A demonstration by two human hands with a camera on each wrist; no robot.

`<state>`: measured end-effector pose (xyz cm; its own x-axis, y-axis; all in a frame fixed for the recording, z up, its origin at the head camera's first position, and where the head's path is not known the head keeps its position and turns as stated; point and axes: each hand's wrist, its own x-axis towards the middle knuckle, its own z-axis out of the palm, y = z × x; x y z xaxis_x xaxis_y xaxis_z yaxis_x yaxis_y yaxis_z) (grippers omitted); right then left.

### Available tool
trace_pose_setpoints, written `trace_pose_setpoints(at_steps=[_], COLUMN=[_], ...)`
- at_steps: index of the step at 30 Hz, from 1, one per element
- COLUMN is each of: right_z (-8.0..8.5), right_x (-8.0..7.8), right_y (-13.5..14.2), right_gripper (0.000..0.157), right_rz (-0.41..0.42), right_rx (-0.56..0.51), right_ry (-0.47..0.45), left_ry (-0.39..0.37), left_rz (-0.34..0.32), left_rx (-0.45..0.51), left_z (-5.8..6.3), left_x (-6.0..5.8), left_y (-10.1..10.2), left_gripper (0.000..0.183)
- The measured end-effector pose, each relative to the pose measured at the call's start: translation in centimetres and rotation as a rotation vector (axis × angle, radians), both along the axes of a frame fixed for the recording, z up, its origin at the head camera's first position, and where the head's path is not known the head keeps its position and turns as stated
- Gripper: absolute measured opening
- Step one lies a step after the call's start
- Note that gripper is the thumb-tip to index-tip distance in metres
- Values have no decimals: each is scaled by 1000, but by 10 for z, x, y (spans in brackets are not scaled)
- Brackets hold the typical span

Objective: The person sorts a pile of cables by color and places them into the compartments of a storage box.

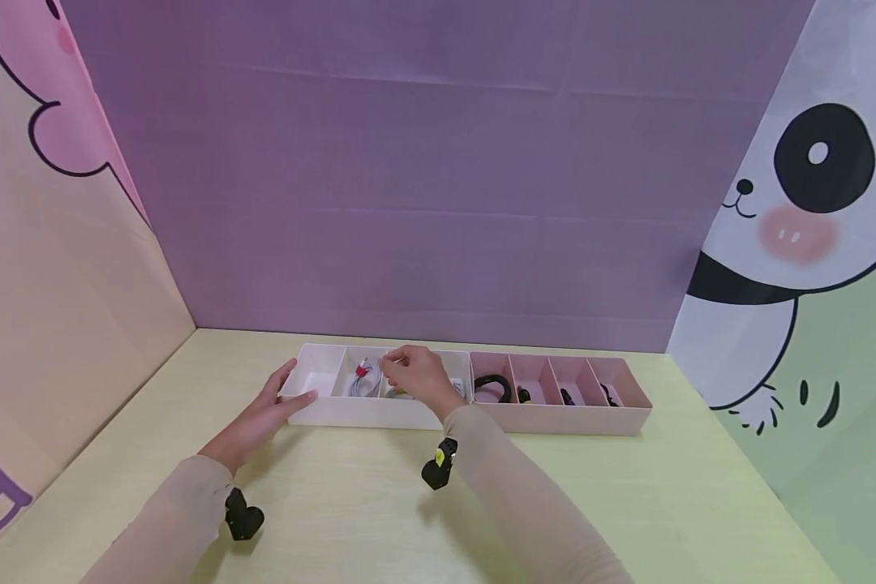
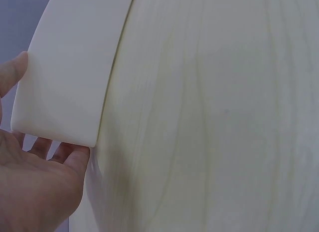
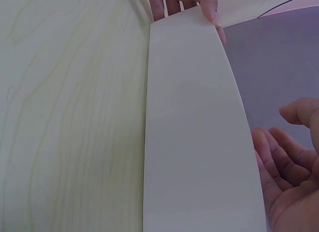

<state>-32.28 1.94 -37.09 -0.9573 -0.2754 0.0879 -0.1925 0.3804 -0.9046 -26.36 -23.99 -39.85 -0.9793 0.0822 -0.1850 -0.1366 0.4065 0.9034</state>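
Note:
My left hand point(image 1: 261, 412) grips the left end of a white divided box point(image 1: 365, 414), thumb at the front rim and fingers along the end wall. Over the middle of that box hangs my right hand point(image 1: 422, 378). In the right wrist view its fingers point(image 3: 286, 159) are loosely bent behind the front wall, thumb apart, with nothing seen between them. A coiled white cable point(image 1: 366, 383) with a red piece lies in the second compartment from the left. More cable point(image 1: 397, 393) shows under the right hand, which hides part of those compartments.
A pink divided box point(image 1: 555, 419) stands end to end with the white one, to its right. It holds a coiled black cable point(image 1: 506, 389) and several small dark items. Both rest on a light wooden table point(image 1: 350, 503), with a purple backdrop point(image 1: 438, 203) behind.

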Motion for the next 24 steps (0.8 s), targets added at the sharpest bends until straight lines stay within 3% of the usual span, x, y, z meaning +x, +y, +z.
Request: trace_pose_setpoints(at_steps=[8,24], right_z=[4,7], right_x=[4,12], right_y=[8,23], right_gripper=[26,24], right_rz=[28,68], right_rx=[89,162], right_ry=[48,118], left_ry=[14,13], left_rz=[-23,-17], left_rx=[4,18], left_z=[1,2], left_x=[1,2], left_y=[-1,0], left_gripper=[100,101])
